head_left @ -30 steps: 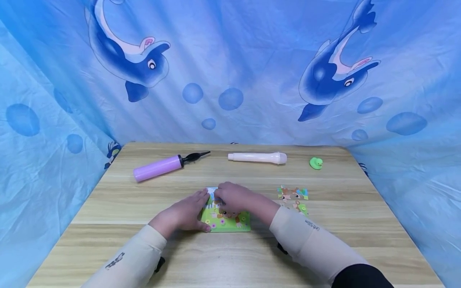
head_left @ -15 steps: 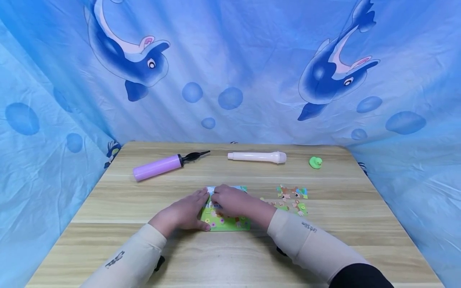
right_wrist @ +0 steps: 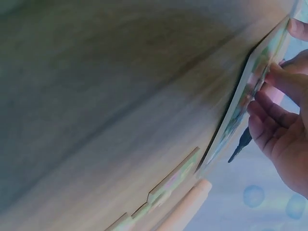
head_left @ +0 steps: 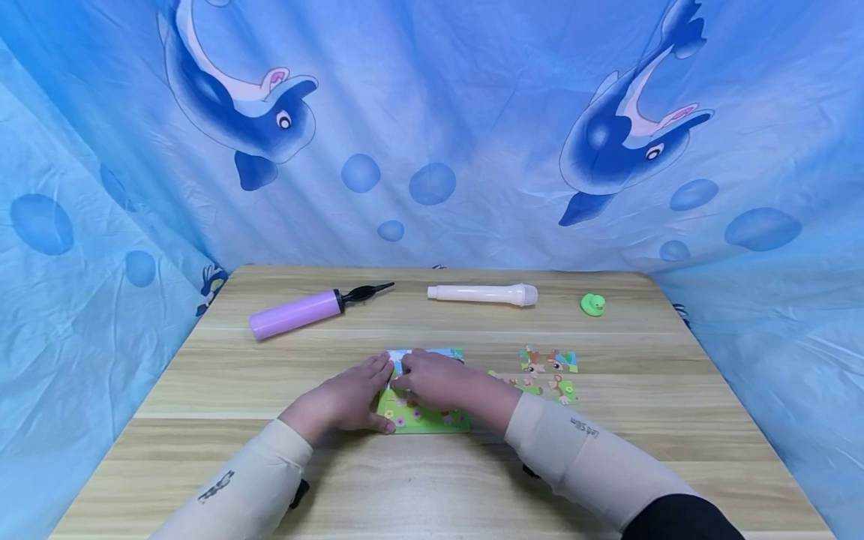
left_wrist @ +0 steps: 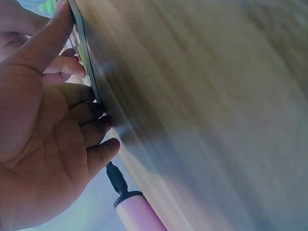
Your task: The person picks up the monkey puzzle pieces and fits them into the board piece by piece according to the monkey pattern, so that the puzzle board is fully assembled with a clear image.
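Observation:
A green and blue jigsaw puzzle board (head_left: 424,422), printed with flowers, lies flat on the table. My left hand (head_left: 351,397) rests along its left edge, fingers extended against the upper side and thumb at the lower left corner. In the left wrist view, the left hand's fingertips (left_wrist: 98,113) touch the board's rim. My right hand (head_left: 435,381) is over the board's left-middle part, thumb and fingers bent together at a puzzle piece that the hand mostly hides. The right wrist view shows the right thumb (right_wrist: 281,77) down on the board (right_wrist: 250,79).
Loose puzzle pieces (head_left: 550,361) with a brown animal picture lie right of the board, partly behind the right wrist. Farther back are a purple balloon pump (head_left: 297,315), a pale pink toy microphone (head_left: 481,295) and a green toy duck (head_left: 592,304). A blue dolphin-print curtain surrounds the wooden table (head_left: 425,480).
My right hand has shifted slightly left and down over the board, uncovering its upper right part and some loose pieces. The left hand stays in place.

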The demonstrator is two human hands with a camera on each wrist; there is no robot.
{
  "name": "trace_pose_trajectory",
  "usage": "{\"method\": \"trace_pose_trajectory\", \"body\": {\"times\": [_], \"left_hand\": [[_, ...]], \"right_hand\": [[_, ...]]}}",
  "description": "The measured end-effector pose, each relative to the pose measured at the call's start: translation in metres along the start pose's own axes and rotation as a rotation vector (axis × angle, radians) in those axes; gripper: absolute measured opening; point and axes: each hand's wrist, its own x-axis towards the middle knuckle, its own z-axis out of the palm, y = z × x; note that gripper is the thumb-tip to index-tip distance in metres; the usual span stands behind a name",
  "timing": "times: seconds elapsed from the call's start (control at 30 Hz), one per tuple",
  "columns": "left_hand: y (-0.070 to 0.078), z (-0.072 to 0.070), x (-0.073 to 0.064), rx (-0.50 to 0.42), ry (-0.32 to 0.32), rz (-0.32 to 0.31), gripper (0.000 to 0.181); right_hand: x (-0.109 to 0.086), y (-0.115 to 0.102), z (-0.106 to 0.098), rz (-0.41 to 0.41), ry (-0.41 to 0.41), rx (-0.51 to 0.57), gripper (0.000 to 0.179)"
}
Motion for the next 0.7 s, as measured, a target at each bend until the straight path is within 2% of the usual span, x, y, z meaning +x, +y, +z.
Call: {"method": "trace_pose_trajectory", "body": {"times": [0.2,0.4,0.5,0.7], "left_hand": [[0.0,0.002,0.002,0.006,0.003,-0.01,0.107],[-0.001,0.004,0.003,-0.001,0.012,-0.019,0.108],[-0.001,0.004,0.003,-0.005,0.014,-0.026,0.108],[-0.001,0.005,0.003,-0.016,0.013,-0.032,0.108]], "right_hand": [[-0.015,0.021,-0.004,0.026,0.042,0.183,0.03],[-0.055,0.067,-0.011,0.203,0.056,0.265,0.03],[-0.078,0.09,-0.012,0.306,0.008,0.269,0.032],[-0.112,0.118,-0.007,0.522,-0.187,0.284,0.028]]}}
